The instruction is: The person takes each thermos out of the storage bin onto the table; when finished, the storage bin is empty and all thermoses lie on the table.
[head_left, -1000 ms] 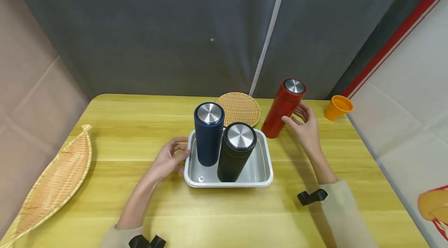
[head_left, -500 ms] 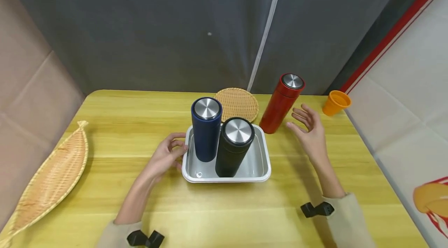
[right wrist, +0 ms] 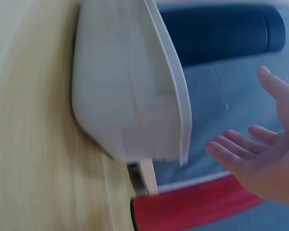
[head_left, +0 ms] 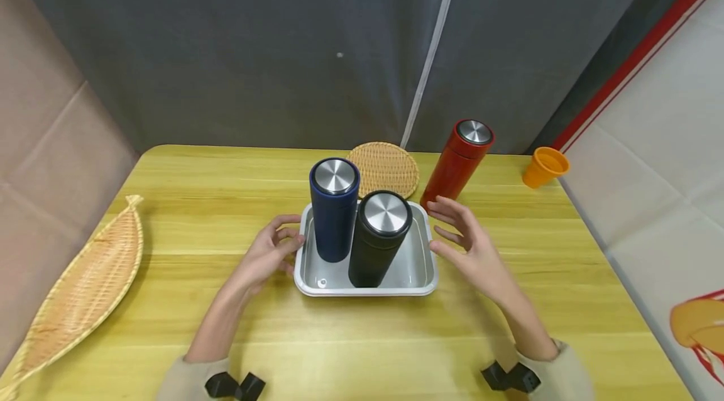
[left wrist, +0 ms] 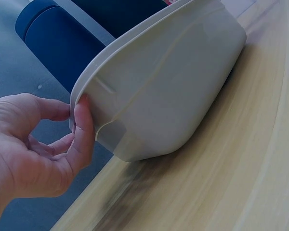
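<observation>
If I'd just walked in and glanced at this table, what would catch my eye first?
Probably the white tray in the middle of the yellow table, with a navy flask and a black flask standing in it. The left hand pinches the tray's left rim, while the open right hand hovers at its right side. Behind that, a red flask stands alone near an orange cup.

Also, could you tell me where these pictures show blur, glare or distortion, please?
Head view: sharp, evenly lit, with soft glare on the steel lids and edges bent by the wide lens. Left wrist view: the table is smeared. Right wrist view: the tray and right hand are soft and blurred.
</observation>
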Motion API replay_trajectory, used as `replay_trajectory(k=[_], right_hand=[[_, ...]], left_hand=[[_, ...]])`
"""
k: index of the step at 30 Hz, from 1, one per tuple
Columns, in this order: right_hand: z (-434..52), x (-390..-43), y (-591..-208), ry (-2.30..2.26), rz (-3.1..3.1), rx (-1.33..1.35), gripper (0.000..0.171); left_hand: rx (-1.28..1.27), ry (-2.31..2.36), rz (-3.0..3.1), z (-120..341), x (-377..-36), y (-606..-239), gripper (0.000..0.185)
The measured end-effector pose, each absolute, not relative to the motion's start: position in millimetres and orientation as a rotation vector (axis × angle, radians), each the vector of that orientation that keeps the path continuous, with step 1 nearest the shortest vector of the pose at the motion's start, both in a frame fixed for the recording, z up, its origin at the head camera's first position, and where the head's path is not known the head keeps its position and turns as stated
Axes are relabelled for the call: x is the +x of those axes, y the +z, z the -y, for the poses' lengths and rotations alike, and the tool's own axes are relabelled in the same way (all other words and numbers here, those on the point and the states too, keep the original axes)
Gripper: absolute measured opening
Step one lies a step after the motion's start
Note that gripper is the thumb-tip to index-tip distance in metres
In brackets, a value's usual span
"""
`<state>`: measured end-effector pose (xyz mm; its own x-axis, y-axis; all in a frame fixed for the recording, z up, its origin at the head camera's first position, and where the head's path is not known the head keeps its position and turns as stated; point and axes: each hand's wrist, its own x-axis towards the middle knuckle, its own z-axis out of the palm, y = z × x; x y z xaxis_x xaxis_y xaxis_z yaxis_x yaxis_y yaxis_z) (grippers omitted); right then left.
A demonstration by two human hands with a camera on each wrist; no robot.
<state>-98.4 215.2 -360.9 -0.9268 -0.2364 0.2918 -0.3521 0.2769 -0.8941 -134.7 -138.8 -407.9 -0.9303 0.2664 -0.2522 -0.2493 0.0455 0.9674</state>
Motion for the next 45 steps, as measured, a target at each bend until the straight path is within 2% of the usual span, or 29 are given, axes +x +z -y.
replay_trajectory(k=[6, 25, 45], right_hand=[[-195, -94, -362, 1.769, 2.49, 0.624, 0.074], [-144, -90, -362, 1.781, 2.572, 0.571, 0.095], [-136, -88, -366, 1.695, 2.538, 0.493, 0.088]], left_hand=[[0.017, 1.944, -1.968, 139, -134, -408, 0.05], [0.016, 1.946, -1.974, 142, -136, -408, 0.05], [0.018, 1.932, -1.97, 139, -136, -409, 0.05]])
